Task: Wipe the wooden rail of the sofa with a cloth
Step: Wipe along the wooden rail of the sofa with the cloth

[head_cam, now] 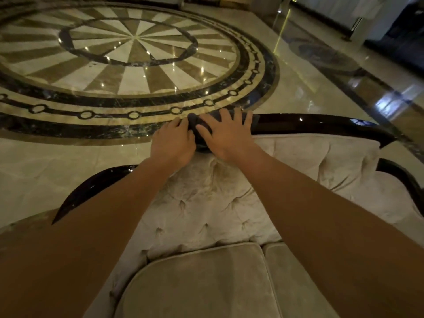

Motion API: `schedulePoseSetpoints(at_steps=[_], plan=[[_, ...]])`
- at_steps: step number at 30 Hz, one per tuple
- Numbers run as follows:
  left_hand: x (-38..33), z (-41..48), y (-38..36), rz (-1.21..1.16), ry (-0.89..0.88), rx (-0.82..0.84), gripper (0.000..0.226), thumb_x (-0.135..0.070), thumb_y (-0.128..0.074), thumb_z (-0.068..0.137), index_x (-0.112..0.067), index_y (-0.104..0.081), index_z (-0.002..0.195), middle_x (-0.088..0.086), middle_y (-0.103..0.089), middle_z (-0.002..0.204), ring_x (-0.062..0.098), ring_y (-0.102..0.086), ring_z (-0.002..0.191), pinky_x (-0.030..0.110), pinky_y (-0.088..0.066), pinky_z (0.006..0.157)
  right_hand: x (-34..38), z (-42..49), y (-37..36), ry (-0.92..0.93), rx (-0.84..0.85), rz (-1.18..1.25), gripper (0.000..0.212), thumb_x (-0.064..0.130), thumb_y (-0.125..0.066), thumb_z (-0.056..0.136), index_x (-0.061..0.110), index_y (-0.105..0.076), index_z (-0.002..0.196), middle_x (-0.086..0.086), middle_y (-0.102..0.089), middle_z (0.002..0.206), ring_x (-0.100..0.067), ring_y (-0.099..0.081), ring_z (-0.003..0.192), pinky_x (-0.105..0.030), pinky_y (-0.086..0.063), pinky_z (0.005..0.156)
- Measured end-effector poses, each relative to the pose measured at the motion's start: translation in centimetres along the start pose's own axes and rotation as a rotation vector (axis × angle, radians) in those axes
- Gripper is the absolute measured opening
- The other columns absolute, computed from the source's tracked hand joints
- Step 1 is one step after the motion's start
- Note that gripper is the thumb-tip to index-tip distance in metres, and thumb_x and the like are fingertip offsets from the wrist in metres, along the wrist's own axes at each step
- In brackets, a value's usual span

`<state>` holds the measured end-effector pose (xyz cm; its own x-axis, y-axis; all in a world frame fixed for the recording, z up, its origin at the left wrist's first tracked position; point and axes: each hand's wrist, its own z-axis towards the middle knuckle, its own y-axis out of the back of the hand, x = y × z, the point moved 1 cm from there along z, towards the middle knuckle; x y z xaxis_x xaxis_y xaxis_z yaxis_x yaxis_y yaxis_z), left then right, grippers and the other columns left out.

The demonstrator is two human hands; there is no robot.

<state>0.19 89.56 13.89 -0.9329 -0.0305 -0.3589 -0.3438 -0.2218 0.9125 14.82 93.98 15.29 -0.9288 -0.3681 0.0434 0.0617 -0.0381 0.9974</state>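
A dark glossy wooden rail (316, 125) runs along the top of the sofa's tufted beige backrest (206, 203). A dark grey cloth (197, 125) lies bunched on the rail near its middle. My left hand (173, 143) grips the cloth's left part with curled fingers. Flat on the cloth's right part lies my right hand (226, 133), fingers spread, pressing it against the rail. Most of the cloth is hidden under both hands.
The rail curves down at the left (91, 187) and at the right end (387, 136). Two beige seat cushions (197, 283) sit below. Behind the sofa spreads a polished marble floor with a round inlaid pattern (128, 49).
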Motion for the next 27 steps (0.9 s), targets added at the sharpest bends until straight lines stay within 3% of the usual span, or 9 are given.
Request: schedulePoseSetpoints(at_steps=[4, 7, 14, 20, 23, 27], plan=[[-2.0, -0.2, -1.2, 0.063, 0.144, 0.043, 0.061, -0.047, -0.026, 0.103, -0.016, -0.020, 0.156, 0.013, -0.029, 0.160, 0.041, -0.027, 0.144, 0.054, -0.019, 0.118, -5.0, -0.9, 0.2, -0.026, -0.134, 0.004, 0.051, 0.062, -0.019, 0.097, 0.042, -0.038, 0.140, -0.011, -0.041, 0.150, -0.044, -0.029, 0.141, -0.066, -0.006, 0.117], [-3.6, 0.0, -1.7, 0.056, 0.182, 0.073, 0.064, -0.053, -0.023, 0.102, -0.021, -0.015, 0.157, 0.012, -0.019, 0.165, 0.046, -0.012, 0.148, 0.060, -0.005, 0.119, -10.5, -1.4, 1.1, -0.063, -0.165, 0.033, 0.051, 0.058, -0.023, 0.098, 0.037, -0.041, 0.141, -0.012, -0.042, 0.148, -0.043, -0.034, 0.138, -0.066, -0.011, 0.116], [-9.5, 1.0, -2.8, 0.133, 0.172, 0.037, 0.060, -0.050, -0.023, 0.101, -0.018, -0.032, 0.151, 0.012, -0.033, 0.158, 0.039, -0.018, 0.148, 0.067, -0.007, 0.116, -25.3, -1.8, 1.5, -0.171, -0.264, 0.106, 0.055, 0.056, -0.020, 0.094, 0.035, -0.049, 0.136, -0.012, -0.052, 0.143, -0.042, -0.044, 0.131, -0.062, -0.022, 0.115], [-22.2, 3.1, -6.3, 0.249, -0.052, 0.077, 0.066, -0.053, -0.027, 0.100, -0.015, -0.024, 0.155, 0.011, -0.024, 0.163, 0.040, -0.016, 0.149, 0.057, -0.013, 0.120, -35.4, -2.8, 1.2, -0.268, -0.236, 0.185, 0.054, 0.053, -0.021, 0.093, 0.034, -0.049, 0.136, -0.010, -0.052, 0.143, -0.039, -0.044, 0.131, -0.059, -0.022, 0.116], [-27.2, 4.1, -8.3, 0.289, -0.060, 0.110, 0.069, -0.053, -0.025, 0.101, -0.013, -0.016, 0.157, 0.010, -0.016, 0.166, 0.040, -0.007, 0.151, 0.057, -0.007, 0.121, -37.5, -2.9, 1.3, -0.281, -0.218, 0.214, 0.052, 0.050, -0.023, 0.095, 0.033, -0.049, 0.137, -0.010, -0.049, 0.146, -0.038, -0.041, 0.133, -0.058, -0.020, 0.116], [-31.1, 5.5, -10.1, 0.263, -0.055, 0.086, 0.059, -0.042, -0.023, 0.104, -0.014, -0.021, 0.156, 0.006, -0.020, 0.165, 0.034, -0.009, 0.152, 0.063, -0.004, 0.119, -34.5, -3.0, 1.3, -0.193, -0.254, 0.183, 0.051, 0.047, -0.025, 0.096, 0.030, -0.050, 0.137, -0.009, -0.052, 0.144, -0.038, -0.042, 0.131, -0.058, -0.025, 0.113]])
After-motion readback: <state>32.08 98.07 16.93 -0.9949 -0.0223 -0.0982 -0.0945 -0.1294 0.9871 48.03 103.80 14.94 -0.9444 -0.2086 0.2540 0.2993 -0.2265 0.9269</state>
